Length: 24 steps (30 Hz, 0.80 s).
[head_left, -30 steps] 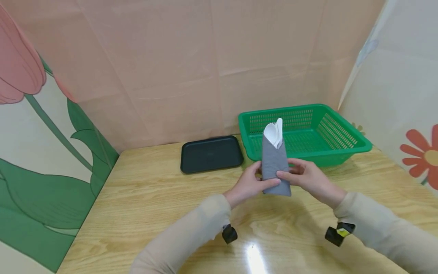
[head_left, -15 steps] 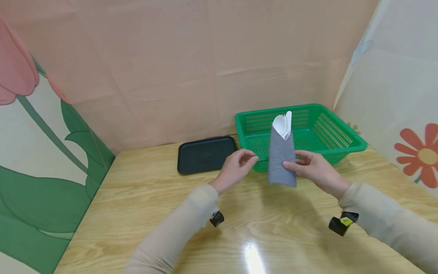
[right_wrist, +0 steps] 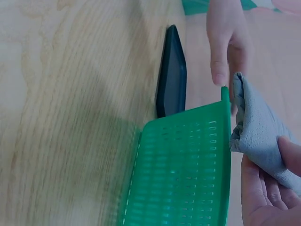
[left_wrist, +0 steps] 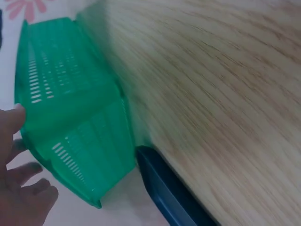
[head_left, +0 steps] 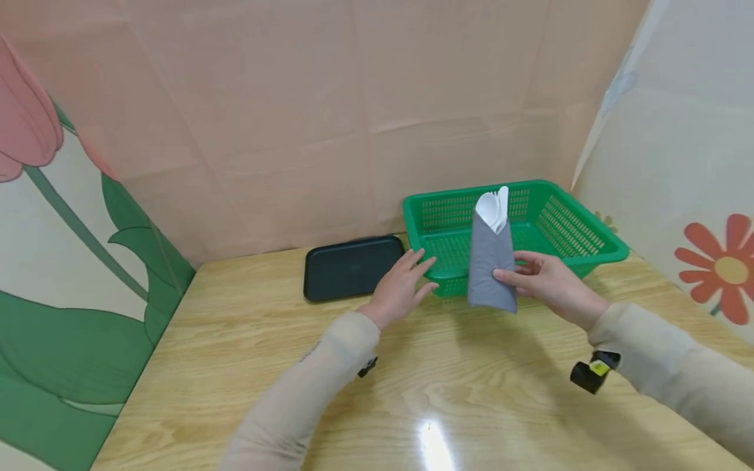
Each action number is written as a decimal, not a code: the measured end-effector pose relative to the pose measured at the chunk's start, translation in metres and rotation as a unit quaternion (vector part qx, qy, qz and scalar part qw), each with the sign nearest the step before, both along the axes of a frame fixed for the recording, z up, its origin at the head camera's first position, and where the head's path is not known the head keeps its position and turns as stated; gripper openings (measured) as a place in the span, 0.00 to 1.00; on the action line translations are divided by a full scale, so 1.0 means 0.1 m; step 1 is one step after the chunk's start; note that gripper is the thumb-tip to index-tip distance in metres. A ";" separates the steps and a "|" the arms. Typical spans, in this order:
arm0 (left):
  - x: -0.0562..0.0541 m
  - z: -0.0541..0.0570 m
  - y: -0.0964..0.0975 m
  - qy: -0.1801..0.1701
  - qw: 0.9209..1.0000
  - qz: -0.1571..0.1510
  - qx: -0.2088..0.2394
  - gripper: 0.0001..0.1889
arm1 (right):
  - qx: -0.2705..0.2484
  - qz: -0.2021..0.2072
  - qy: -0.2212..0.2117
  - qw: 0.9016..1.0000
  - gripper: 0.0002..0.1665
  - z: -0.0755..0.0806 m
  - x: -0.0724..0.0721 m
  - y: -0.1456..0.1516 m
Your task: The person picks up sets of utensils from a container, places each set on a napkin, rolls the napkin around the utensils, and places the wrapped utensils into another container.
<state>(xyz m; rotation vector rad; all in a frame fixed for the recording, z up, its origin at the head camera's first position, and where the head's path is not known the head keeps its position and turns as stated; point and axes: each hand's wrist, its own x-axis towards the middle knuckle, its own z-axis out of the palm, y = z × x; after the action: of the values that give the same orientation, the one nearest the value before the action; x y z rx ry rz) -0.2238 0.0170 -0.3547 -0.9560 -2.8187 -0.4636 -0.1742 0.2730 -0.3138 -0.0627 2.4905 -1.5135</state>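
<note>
My right hand (head_left: 544, 284) pinches a folded grey napkin (head_left: 491, 265) by its right edge, thumb in front and fingers behind. Out of the napkin's top stick a white spoon (head_left: 487, 208), a white knife (head_left: 503, 203) and part of a white fork between them. The bundle is held upright in the air before the green basket (head_left: 595, 245). My left hand (head_left: 396, 289) is apart from the napkin, at the basket's front left corner, with fingers spread. In the left wrist view its fingers are close to the basket rim (left_wrist: 35, 153); contact cannot be told.
A black tray (head_left: 347, 268) lies flat on the wooden table (head_left: 253, 347), left of the basket. A pink cloth backdrop (head_left: 265, 131) hangs behind the table. A flower-printed panel (head_left: 677, 163) stands on the right.
My left hand has let go of the napkin, moved left and spread its fingers near the basket. The right hand has carried the napkin bundle slightly up and to the right.
</note>
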 end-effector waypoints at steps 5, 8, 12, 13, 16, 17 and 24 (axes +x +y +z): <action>-0.05 -0.04 0.01 0.010 1.000 -0.004 -0.002 0.23 | 0.013 0.000 0.006 1.000 0.46 0.04 -0.06 0.00; -0.06 -0.07 0.02 0.027 1.000 -0.003 0.002 0.22 | 0.025 0.008 0.011 1.000 0.47 0.06 -0.11 0.00; -0.04 -0.09 0.03 0.037 0.999 0.000 0.003 0.21 | 0.043 0.017 0.011 0.999 0.47 0.11 -0.19 0.00; -0.04 -0.09 0.03 0.039 0.999 0.000 0.004 0.21 | 0.048 0.018 0.012 0.999 0.48 0.13 -0.21 0.00; -0.02 -0.09 0.02 0.044 0.999 0.001 0.006 0.21 | 0.050 0.021 0.017 0.998 0.47 0.19 -0.28 -0.01; -0.02 -0.09 0.02 0.047 0.999 0.001 0.007 0.21 | 0.053 0.023 0.022 0.998 0.46 0.21 -0.31 -0.02; -0.01 -0.11 0.03 0.058 0.998 0.005 -0.002 0.20 | 0.092 0.015 0.065 0.994 0.43 0.39 -0.57 -0.08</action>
<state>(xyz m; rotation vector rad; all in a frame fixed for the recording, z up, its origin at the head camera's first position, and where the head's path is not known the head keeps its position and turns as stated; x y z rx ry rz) -0.2249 0.0197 -0.3662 -0.9370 -2.7202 -0.3893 -0.2308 0.2646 -0.2748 -0.1722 2.7066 -1.3003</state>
